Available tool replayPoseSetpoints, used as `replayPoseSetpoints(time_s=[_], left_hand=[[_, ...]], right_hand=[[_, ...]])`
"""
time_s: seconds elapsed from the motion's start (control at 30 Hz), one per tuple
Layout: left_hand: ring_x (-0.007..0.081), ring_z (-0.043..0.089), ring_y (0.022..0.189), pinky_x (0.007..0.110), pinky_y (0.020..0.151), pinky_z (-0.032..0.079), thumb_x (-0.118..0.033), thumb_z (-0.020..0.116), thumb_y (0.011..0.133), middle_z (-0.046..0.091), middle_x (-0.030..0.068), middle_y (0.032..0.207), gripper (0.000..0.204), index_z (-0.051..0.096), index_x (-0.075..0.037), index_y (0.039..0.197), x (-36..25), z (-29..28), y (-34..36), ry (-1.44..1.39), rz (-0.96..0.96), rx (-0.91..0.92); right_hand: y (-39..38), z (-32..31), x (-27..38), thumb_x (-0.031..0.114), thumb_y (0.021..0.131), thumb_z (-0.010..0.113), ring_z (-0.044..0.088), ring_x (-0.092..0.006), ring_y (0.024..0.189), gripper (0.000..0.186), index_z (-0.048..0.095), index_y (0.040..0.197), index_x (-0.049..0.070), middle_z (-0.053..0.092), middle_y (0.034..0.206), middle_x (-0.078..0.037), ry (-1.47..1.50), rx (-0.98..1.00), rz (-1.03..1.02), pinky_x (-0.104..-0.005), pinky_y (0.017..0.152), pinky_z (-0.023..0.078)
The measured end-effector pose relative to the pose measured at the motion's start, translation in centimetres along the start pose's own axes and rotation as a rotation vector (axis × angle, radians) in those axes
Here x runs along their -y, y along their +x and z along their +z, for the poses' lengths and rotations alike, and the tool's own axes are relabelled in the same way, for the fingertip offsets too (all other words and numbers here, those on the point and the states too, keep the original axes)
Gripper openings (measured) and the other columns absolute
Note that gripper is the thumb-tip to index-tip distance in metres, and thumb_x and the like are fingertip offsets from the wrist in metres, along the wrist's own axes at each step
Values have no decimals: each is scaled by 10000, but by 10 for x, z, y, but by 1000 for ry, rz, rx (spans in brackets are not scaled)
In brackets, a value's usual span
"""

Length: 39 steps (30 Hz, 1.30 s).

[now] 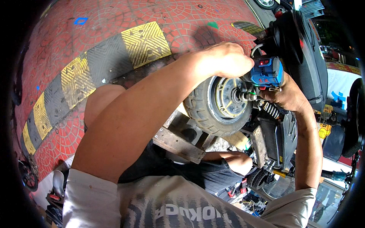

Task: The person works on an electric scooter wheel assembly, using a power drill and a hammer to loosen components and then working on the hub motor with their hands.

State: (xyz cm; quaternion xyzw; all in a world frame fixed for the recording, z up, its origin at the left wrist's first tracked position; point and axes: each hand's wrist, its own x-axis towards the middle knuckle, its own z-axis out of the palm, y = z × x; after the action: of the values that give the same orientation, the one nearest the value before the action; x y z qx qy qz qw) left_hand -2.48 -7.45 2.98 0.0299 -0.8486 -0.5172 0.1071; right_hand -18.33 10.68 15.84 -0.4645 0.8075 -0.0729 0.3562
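Observation:
My right hand [285, 97] is wrapped around a blue cordless power tool [268, 72], whose battery end with small red lights faces up. Its front end is hidden. Left of the tool, my left hand [232, 60] is closed above a small scooter wheel [205, 119]; anything inside its fingers is out of sight. The wheel has a black tyre and a metal hub [227, 97]. A threaded axle with a nut [249, 97] sticks out from the hub, just below the tool. Near my right wrist, a coil spring [271, 110] sits on the scooter's frame.
A yellow and black speed bump [108, 51] curves over red paving at left. Under the wheel is a wooden support [178, 145]. The scooter's black body [310, 57] rises at right, beside a yellow tool [325, 123]. My bent knee [239, 163] is close below the wheel.

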Motion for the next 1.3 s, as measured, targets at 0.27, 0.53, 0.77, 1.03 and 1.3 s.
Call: replayPoseSetpoints(time_s=[0.27, 0.53, 0.77, 1.03, 1.3], left_hand=[[392, 727, 929, 503, 901, 543, -375, 564, 1017, 734, 270, 934, 452, 720, 38, 921, -5, 0, -2, -60, -40, 0], [395, 723, 917, 502, 889, 544, -408, 560, 1033, 734, 265, 916, 486, 729, 32, 913, -1, 3, 0, -60, -85, 2], [379, 718, 872, 512, 859, 541, -404, 551, 1021, 712, 250, 849, 485, 709, 32, 878, -11, -2, -1, -42, -95, 18], [377, 706, 848, 506, 837, 528, -366, 527, 990, 666, 282, 829, 453, 666, 51, 879, -6, 6, 4, -150, -155, -42], [379, 691, 816, 504, 799, 511, -370, 530, 988, 684, 279, 837, 466, 654, 72, 910, -15, 4, 4, -194, -194, -68]], right_hand=[[3, -3, -16, 37, 816, 899, 680, -161, 958, 459, 721, 1239, 54, 780, 1064, -50, -27, -14, -44, -361, 950, 574], [2, 0, -10, 46, 808, 905, 698, -170, 947, 424, 739, 1199, 46, 793, 1065, -68, -75, -63, -79, -369, 943, 581], [-2, 0, -9, 120, 803, 917, 736, -225, 899, 384, 769, 1141, 12, 810, 981, -131, -184, -130, -25, -396, 928, 587], [-12, 8, 10, 122, 802, 908, 724, -186, 904, 408, 783, 1169, -5, 821, 986, -155, 104, -198, 31, -413, 943, 584], [-14, 4, -2, 216, 783, 930, 811, -367, 971, 434, 795, 1095, -53, 804, 979, -275, -95, -201, 115, -456, 912, 614]])
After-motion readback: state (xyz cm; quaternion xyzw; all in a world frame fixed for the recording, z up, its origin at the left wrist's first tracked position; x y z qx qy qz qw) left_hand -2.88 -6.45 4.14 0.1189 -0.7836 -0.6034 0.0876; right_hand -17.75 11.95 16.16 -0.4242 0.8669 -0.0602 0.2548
